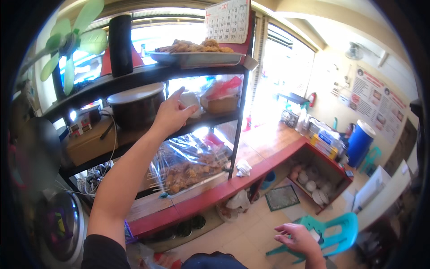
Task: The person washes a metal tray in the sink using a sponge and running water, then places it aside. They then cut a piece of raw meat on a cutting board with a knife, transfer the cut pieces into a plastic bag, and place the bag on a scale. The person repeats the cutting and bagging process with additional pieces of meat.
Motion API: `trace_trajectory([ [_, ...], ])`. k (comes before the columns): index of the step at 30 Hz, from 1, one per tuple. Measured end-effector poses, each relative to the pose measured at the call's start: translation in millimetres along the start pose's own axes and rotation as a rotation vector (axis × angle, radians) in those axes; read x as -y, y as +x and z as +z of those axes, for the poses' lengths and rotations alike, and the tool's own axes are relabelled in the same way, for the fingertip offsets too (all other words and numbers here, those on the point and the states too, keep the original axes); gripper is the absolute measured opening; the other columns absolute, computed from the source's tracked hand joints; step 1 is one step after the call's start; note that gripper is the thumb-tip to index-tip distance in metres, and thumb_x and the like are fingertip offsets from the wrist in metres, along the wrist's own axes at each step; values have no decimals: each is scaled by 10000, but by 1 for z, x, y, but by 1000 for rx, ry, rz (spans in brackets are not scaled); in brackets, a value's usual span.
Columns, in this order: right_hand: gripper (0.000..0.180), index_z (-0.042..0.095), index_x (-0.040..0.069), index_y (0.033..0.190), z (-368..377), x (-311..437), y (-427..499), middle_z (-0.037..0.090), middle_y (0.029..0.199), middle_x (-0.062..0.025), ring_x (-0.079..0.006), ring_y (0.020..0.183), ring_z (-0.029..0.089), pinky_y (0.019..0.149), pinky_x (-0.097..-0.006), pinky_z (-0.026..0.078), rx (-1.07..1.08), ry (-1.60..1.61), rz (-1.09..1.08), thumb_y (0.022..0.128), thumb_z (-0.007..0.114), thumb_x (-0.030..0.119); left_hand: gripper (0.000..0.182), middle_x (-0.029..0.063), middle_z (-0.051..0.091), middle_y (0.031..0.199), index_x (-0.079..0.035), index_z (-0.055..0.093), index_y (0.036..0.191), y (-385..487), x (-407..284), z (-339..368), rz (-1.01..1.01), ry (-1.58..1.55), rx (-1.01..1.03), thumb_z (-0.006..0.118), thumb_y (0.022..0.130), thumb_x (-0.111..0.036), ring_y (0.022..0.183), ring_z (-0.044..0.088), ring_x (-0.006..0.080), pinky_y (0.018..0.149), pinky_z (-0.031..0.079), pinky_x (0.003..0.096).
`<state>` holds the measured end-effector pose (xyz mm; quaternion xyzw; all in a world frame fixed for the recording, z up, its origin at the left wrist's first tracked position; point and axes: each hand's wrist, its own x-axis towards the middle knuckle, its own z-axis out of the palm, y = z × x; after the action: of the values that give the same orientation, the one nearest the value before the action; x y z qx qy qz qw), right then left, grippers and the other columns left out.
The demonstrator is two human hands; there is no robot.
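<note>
My left hand (174, 112) reaches to the middle level of a dark-framed shelf, fingers apart and holding nothing visible. Just beyond its fingertips is a whitish, rounded object (191, 102), partly covered by the hand; I cannot tell whether they touch. On the left of the hand sits a large dark pot (137, 109) with a pale lid (136, 93). A brown box (220, 103) with pink and clear plastic bags (224, 86) on it stands to the right. My right hand (297, 237) hangs low in the air, fingers slightly curled, in front of a turquoise plastic chair (342, 232).
Fried food (195, 46) fills a metal tray (198, 60) on the top shelf. Under clear plastic below lie skewered pieces of food (191, 175). A green-bladed fan (69, 43) is at upper left. The red counter edge (201, 199) runs rightwards, bearing a crumpled white cloth or tissue (243, 167).
</note>
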<state>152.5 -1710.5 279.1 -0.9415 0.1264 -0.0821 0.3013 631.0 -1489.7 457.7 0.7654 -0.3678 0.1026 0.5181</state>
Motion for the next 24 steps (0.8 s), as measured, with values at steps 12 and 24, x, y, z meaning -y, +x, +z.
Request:
trace_trajectory([
  [12, 292, 766, 38, 1181, -38, -86, 193, 783, 983, -155, -228, 886, 776, 805, -361, 603, 215, 372, -304, 968, 802, 235, 250, 103, 732, 1070, -29, 643, 1168, 77, 13, 74, -178, -371, -337, 717, 1024, -220, 945, 777, 225, 672, 640, 331],
  [24, 375, 722, 40, 1239, 18, 46, 262, 713, 1217, -119, -281, 1135, 669, 1015, -450, 528, -534, 615, -650, 907, 831, 178, 119, 79, 714, 1049, -39, 651, 1033, -205, -81, 57, 108, 313, -206, 742, 968, -80, 908, 675, 167, 762, 542, 305],
])
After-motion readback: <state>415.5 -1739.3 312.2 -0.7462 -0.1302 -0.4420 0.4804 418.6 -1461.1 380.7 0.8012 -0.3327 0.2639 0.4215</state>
